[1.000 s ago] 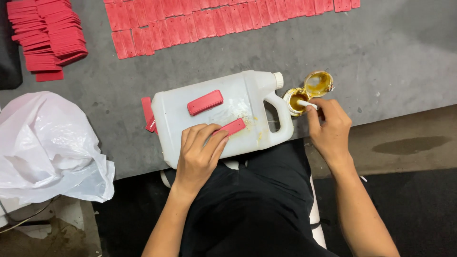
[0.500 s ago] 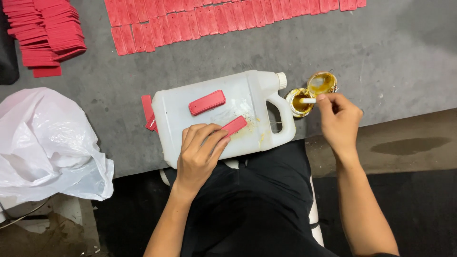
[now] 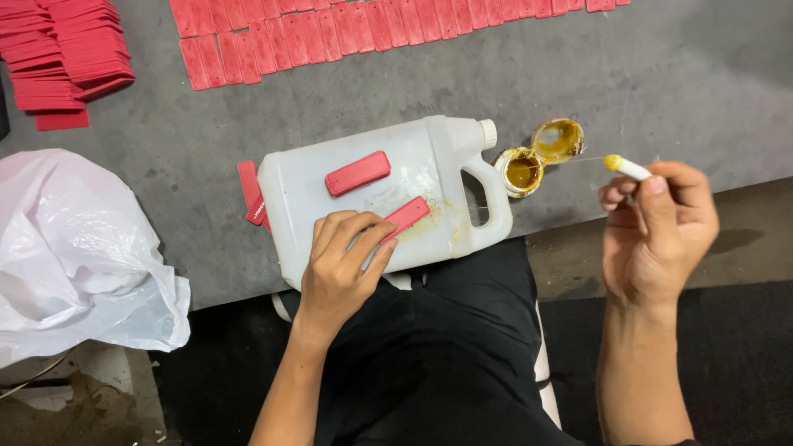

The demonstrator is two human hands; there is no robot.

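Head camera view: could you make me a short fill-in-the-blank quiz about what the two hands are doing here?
1. The left hand presses a red strip onto a white ____ lying on its side.
2. The right hand holds a small white stick whose tip is coated ____.
3. Beside the jug's handle sits a small open tin of yellow ____.
4. At the far left lies a crumpled white plastic ____.

Missing words: jug; yellow; glue; bag
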